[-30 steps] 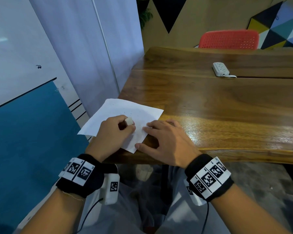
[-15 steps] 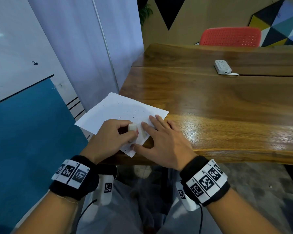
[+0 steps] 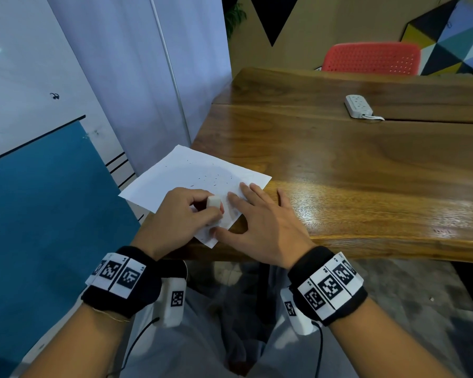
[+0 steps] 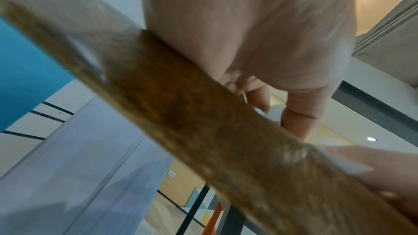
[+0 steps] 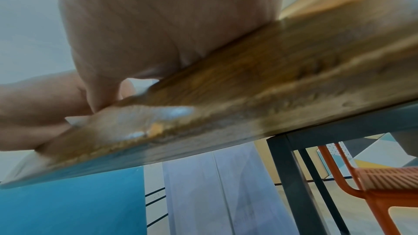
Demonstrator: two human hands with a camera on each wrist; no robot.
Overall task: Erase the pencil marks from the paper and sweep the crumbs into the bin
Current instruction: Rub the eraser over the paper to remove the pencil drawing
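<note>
Erasing step in progress; sweeping not yet begun.

Paper (image 3: 191, 181): lying at the near left corner of the worktop (image 3: 339, 165), far left corner overhanging the edge. Rotated and pushed slightly further onto the worktop compared with one second ago.

Left hand (image 3: 180, 216): fingers curled round a small white eraser (image 3: 214, 201), pressed down on the near part of the paper. Position over the sheet nearly unchanged across the three moments.

Right hand (image 3: 260, 222): flat, fingers straight and spread, pressing the near right part of the paper. Advanced from the near edge towards the far right corner within the last second; fingertips now close to that corner, thumb at the near corner.

Dark specks (image 3: 210, 181): scattered over the middle of the paper, beyond the eraser. More of them exposed than a second ago. Crumbs or leftover pencil marks: cannot tell at this size.

Bin: not visible in any view.

Consequence for the task: firmer hold on the sheet, therefore less risk of creasing under the eraser strokes. Specks resting on an overhanging sheet, therefore likely to slide off the edge if tilted. Probably little erasing left.

Power strip (image 3: 358, 106) and red chair (image 3: 372, 58): well apart at the far side, not involved.
</note>
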